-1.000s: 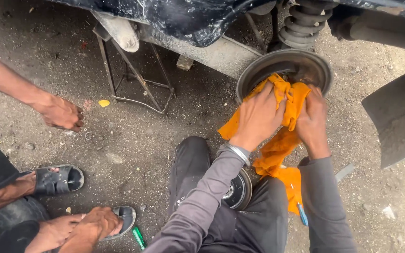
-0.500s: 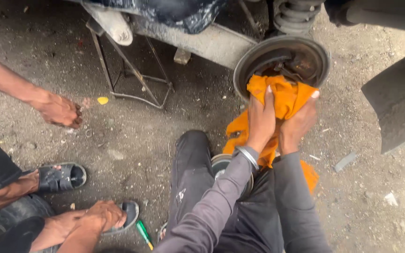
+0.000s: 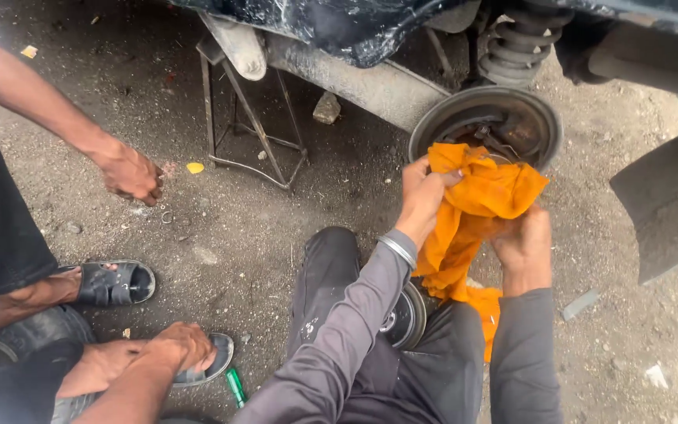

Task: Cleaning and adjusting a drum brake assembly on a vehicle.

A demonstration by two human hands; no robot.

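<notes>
The orange cloth (image 3: 476, 212) covered the lower part of the brake drum (image 3: 486, 126) and hid the right hand's (image 3: 523, 243) fingertips. Its lower end ran behind the right sleeve (image 3: 523, 353). The car body (image 3: 339, 23) and coil spring (image 3: 515, 47) were cut off by the top edge. A co-worker's arm (image 3: 33, 102) ran off the left edge. A round metal part (image 3: 408, 318) sat half hidden between the knees.

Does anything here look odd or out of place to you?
Yes. The brake backing plate is bare, with no wheel or drum on it, and the car rests on a metal stand. Both hands, left and right, bunch an orange cloth against it.
</notes>
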